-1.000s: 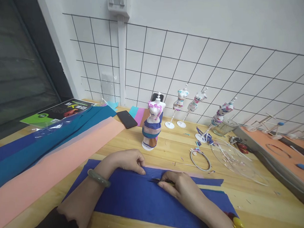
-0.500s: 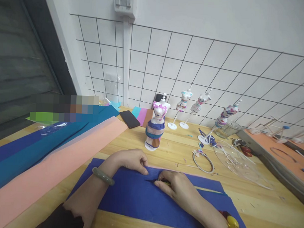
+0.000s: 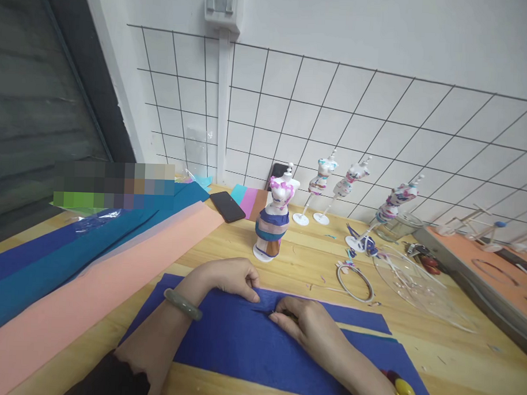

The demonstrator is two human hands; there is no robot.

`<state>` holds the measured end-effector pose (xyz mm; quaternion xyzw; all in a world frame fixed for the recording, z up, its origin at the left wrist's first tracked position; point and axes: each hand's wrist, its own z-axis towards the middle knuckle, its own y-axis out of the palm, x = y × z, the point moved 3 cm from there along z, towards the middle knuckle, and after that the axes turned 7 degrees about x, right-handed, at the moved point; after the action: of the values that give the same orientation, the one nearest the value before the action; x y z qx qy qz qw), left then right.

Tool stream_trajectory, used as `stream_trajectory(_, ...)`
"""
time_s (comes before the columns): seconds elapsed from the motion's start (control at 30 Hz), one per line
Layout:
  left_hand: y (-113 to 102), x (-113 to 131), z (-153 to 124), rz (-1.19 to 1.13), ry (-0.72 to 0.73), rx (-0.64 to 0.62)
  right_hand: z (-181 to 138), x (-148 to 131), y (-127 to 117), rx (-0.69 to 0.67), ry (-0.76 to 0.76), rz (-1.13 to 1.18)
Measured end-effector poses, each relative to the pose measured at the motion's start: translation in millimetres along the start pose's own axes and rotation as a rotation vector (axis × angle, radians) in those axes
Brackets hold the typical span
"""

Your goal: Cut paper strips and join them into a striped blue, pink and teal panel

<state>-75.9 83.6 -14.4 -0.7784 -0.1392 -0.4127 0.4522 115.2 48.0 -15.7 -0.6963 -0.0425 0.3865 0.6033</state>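
One blue sheet point(image 3: 236, 340) lies flat on the table point(image 3: 227, 248), the left hand point(image 3: 232, 277) resting on it, the right hand point(image 3: 305, 320) closed round scissors point(image 3: 263, 311) that point toward the left thumb point(image 3: 254, 295). Over the last second the right hand has edged a little nearer that thumb, and less of the dark blade shows; I take it the cut has crept further along the sheet. At the right end a narrow strip point(image 3: 363, 318) lies parted from the rest, wood showing between. Past the hands a dummy point(image 3: 271, 223) stands upright, wrapped in bands of colour.

Much is hidden. The right hand covers most of the handles, and I cannot tell whether the blades are apart or together. The left fingers curl under, so whether they pinch the sheet is unclear. Its near right corner runs out of view, and a blurred patch point(image 3: 112, 185) masks things at upper left
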Motion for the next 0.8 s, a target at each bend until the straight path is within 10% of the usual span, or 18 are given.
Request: stream_trajectory(0.8,-13.4,-12.8,-12.4,0.03,-0.084,-0.006,-0.2,-2.1,2.8,0.028,-0.018,-0.009)
